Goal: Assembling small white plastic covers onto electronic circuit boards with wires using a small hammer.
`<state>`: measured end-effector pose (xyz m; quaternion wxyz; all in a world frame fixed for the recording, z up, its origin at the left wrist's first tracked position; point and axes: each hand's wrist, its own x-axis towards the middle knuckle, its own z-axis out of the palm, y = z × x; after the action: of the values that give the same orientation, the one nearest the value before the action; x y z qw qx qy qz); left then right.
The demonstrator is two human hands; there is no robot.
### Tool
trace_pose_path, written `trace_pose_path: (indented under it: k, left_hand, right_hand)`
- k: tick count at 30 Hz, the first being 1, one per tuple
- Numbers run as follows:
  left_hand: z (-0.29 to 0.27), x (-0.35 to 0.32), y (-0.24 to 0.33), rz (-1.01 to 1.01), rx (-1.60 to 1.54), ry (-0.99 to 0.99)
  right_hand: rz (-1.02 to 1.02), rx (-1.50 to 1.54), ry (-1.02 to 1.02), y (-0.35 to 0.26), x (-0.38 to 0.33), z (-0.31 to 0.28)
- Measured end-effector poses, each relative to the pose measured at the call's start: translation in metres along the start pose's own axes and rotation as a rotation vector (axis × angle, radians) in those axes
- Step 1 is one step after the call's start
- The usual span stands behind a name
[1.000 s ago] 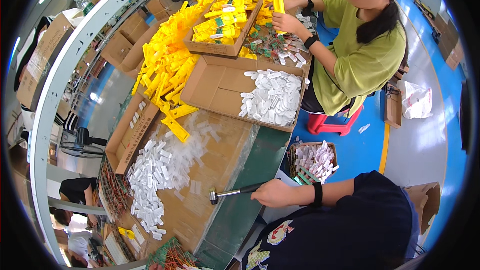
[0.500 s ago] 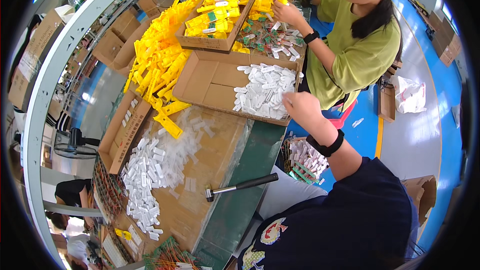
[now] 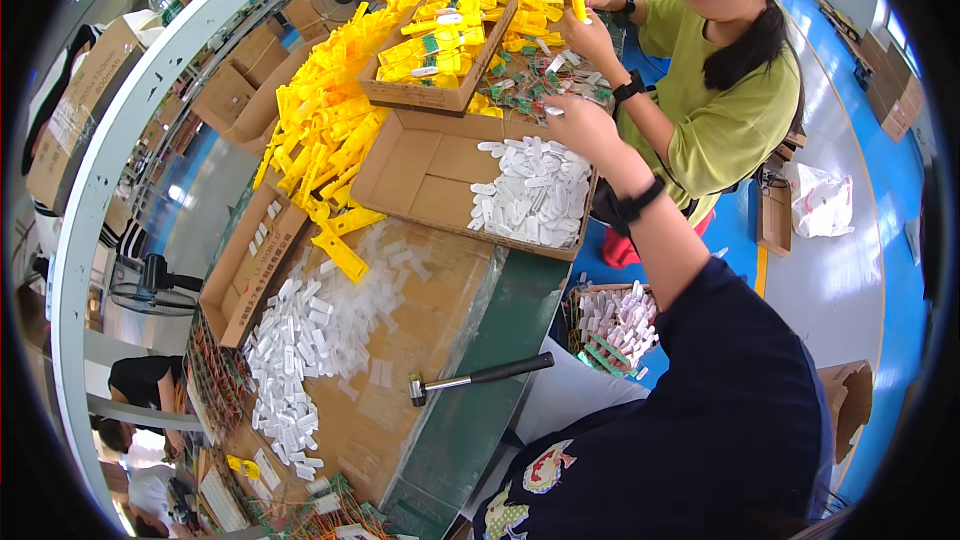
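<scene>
My right hand (image 3: 585, 128) reaches over the far right corner of the cardboard tray (image 3: 410, 162). Its thumb and fingers are pinched together, with a small white plastic piece (image 3: 554, 111) at their tips. Beyond the fingertips lies a pile of small parts with green circuit boards and thin wires (image 3: 530, 80). White oblong plastic pieces (image 3: 530, 195) are heaped in the right half of the tray, just below my wrist. My left hand is out of the picture.
Across the corner, a co-worker's hand (image 3: 592, 38) holds a yellow plastic part (image 3: 577, 0). Yellow parts (image 3: 325, 135) pile up left of a box of more (image 3: 430, 45). A hammer (image 3: 480, 377) lies near the table edge, beside loose white pieces (image 3: 285, 370).
My right hand has moved away from me, from the tray's white pieces to above the pile of circuit-board parts. The co-worker's hands and yellow part have shifted slightly.
</scene>
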<state>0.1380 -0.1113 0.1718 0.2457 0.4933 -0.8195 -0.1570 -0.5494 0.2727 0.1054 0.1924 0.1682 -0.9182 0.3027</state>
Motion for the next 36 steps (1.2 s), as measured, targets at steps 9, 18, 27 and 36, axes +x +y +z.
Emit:
trace_pose_path:
  k: [9, 18, 27, 36]
  left_hand:
    - [0.015, -0.004, 0.057, -0.431, -0.411, 0.031]
    - [0.047, 0.023, 0.064, -0.372, -0.891, -0.048]
    - [0.184, -0.003, 0.123, -0.324, -0.926, -0.169]
    - [0.229, -0.07, 0.059, -0.23, -0.539, -0.104]
  right_hand:
    - [0.138, -0.061, -0.19, -0.003, -0.009, 0.008]
    - [-0.377, 0.397, -0.46, -0.102, -0.207, 0.01]
    - [-0.543, 0.359, -0.7, -0.138, -0.242, 0.043]
    - [-0.483, 0.391, -0.501, -0.138, -0.274, 0.055]
